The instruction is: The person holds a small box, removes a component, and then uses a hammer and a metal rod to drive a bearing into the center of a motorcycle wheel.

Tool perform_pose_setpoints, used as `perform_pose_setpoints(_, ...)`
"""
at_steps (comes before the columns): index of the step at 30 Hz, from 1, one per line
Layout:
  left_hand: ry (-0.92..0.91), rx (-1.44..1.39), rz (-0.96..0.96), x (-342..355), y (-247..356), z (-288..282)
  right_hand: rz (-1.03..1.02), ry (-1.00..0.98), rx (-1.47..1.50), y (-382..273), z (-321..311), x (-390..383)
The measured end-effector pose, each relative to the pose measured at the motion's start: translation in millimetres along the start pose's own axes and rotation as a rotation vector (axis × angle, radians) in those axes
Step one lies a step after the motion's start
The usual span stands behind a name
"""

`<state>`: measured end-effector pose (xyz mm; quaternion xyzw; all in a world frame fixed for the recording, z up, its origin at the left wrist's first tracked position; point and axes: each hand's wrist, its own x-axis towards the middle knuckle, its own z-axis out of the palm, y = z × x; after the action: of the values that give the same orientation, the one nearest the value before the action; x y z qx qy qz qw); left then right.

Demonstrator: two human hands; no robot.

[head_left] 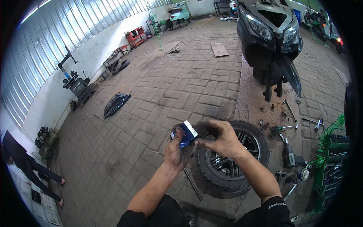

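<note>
My left hand (174, 151) grips a small blue and white box (185, 133), its thumb lying along the box's side. My right hand (221, 140) is curled just right of the box, thumb tip at its lower corner; its darkened fingertips are hard to make out against the dark background, as is anything inside them. Beneath both hands lies a wheel with a black tyre (257, 159) and spoked rim. A long metal bar (192, 183) lies beside it.
Ahead stands a dark scooter (272, 34), front wheel off, among loose tools. An impact gun (289, 151), spray can (301, 176) and green toolbox (329, 178) are at right. A dark panel (115, 104), tyre machine (77, 87) and another person (26, 166) are at left.
</note>
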<state>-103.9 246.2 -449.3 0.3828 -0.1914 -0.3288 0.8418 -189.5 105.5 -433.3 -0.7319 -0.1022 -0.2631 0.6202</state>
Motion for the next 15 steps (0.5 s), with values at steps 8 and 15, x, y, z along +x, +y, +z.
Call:
perform_pose_setpoints(8, 0.194, 0.67, -0.001, -22, 17, -28, 0.194, 0.052, -0.238, -5, 22, 13)
perform_pose_setpoints(15, 0.024, 0.392, 0.203, 22, -35, -34, 0.32, 0.106, 0.008, 53, -18, -4)
